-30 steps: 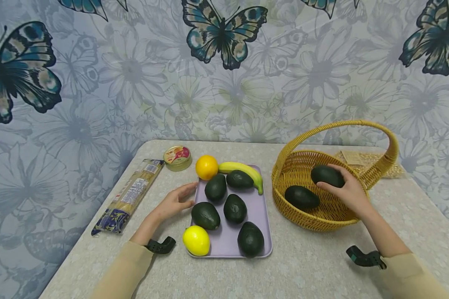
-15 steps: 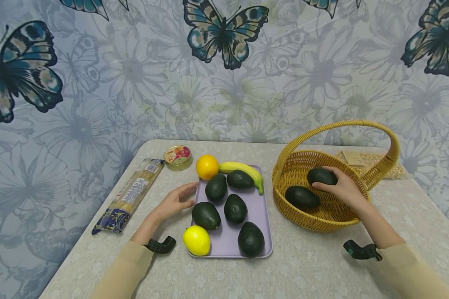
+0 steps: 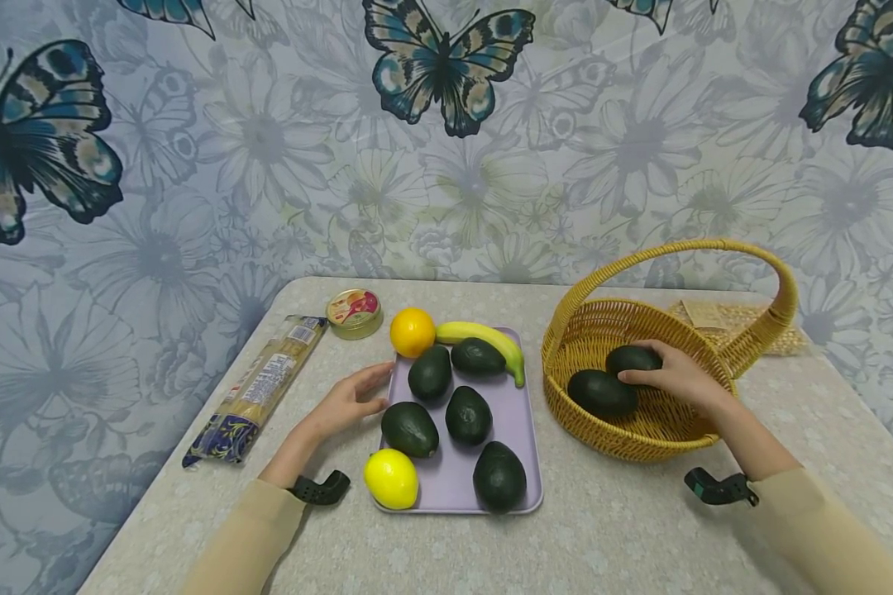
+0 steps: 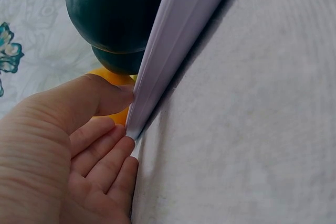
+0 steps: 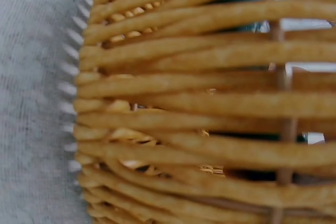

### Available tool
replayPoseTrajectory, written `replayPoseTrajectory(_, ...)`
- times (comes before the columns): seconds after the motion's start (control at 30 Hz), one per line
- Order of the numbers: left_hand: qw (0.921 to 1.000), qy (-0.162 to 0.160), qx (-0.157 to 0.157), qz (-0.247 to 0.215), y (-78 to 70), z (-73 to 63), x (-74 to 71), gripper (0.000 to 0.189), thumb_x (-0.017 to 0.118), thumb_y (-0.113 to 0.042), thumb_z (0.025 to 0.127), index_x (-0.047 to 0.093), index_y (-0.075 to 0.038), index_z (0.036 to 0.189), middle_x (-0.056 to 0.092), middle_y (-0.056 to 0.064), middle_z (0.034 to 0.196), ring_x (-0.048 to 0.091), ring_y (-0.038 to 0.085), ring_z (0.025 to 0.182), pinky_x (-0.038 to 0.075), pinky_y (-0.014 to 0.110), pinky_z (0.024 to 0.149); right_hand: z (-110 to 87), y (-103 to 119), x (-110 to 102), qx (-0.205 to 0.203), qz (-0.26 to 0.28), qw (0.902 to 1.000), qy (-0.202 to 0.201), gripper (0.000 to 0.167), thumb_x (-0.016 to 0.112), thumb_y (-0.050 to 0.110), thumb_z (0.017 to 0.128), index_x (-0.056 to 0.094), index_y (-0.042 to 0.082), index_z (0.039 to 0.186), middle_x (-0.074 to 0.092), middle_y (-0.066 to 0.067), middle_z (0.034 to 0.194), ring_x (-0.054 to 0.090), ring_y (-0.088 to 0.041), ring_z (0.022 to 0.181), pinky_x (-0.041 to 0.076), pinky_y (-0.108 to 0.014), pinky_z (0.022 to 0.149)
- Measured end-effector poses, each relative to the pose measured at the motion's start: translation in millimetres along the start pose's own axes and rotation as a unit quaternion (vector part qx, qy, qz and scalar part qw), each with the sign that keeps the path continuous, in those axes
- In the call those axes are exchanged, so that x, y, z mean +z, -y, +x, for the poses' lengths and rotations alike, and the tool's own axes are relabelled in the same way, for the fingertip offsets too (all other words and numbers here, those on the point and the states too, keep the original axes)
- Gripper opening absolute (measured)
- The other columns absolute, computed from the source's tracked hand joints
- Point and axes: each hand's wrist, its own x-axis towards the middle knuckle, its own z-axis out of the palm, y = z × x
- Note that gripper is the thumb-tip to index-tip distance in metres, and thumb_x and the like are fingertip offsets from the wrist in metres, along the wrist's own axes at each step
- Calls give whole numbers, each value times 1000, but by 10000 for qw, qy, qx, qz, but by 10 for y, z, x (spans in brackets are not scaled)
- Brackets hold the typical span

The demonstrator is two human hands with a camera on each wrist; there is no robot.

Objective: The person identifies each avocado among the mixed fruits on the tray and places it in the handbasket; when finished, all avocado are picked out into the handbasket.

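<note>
Since a second ago the right hand (image 3: 677, 382) has shifted left and lower in the wicker basket (image 3: 618, 442), bringing the held avocado (image 3: 628, 359) along. It's clamped on that one, thumb in front, right up beside the second avocado (image 3: 601, 395) in there. Left hand (image 3: 346, 405) hasn't really budged: fingers loosely stretched out, thumb at the edge of the lilac tray (image 3: 508, 405) with five more avocados (image 3: 468, 416) and a banana (image 3: 512, 355).

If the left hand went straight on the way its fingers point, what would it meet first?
Most likely the purple tray, at its left rim, close by the left hand; whether they already touch is unclear.
</note>
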Motion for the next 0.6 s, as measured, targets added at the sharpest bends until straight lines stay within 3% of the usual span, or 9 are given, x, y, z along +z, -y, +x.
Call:
replayPoseTrajectory(0.33,9999,45,59,-92,-11,-11,3,61,63,-6,89,36,-2,144,34,16,148,31,34,135,25,49,110,32,-25,-18,248,-53,9985,492,86,65,41,87,24,-10,143,34,-35,136,41,-47,117,42,-56,87)
replayPoseTrajectory(0.6,9999,33,61,-124,-29,-14,7,61,62,-4,89,35,0,144,34,17,148,30,35,135,25,49,109,10,-1,-6,40,-134,9991,407,81,66,41,86,31,-7,142,38,-34,134,41,-46,116,43,-56,86)
